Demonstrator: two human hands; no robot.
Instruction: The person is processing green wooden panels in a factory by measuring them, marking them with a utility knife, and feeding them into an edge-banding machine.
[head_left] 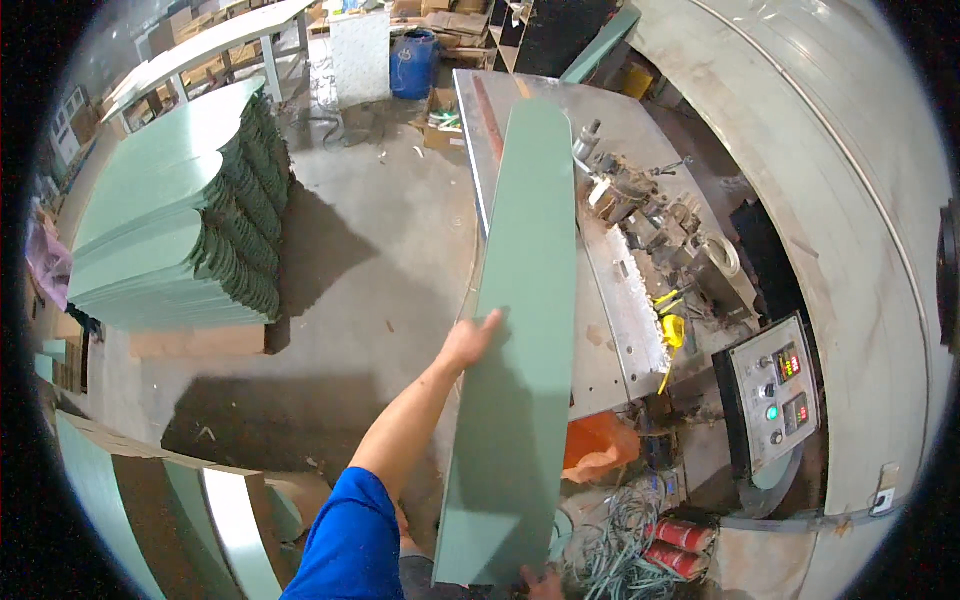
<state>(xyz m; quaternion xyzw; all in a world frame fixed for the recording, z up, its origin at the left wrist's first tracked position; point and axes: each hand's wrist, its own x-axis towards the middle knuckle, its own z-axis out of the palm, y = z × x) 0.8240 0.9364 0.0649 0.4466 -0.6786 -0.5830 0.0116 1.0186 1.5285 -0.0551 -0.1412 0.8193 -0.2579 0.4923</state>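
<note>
A long pale-green board (520, 270) with a rounded far end lies lengthwise in front of me, its far part over a metal machine table (600, 350). On its left edge my left hand (472, 342) is closed, thumb on the top face and the other fingers hidden beneath. My right hand (543, 582) is at the board's near end, mostly cut off by the lower edge of the picture; what shows of it is against the board's corner. Along the table's right side sits a greasy edge-machine unit (650, 210), with a yellow tape measure (674, 331) by it.
At left, a tall stack of similar green boards (150, 240) rests on a wooden base. More boards (180, 510) stand lower left. A control box (775, 395) is at right, above tangled strips (625, 545) and red cylinders (680, 545). A blue drum (413, 65) stands far off.
</note>
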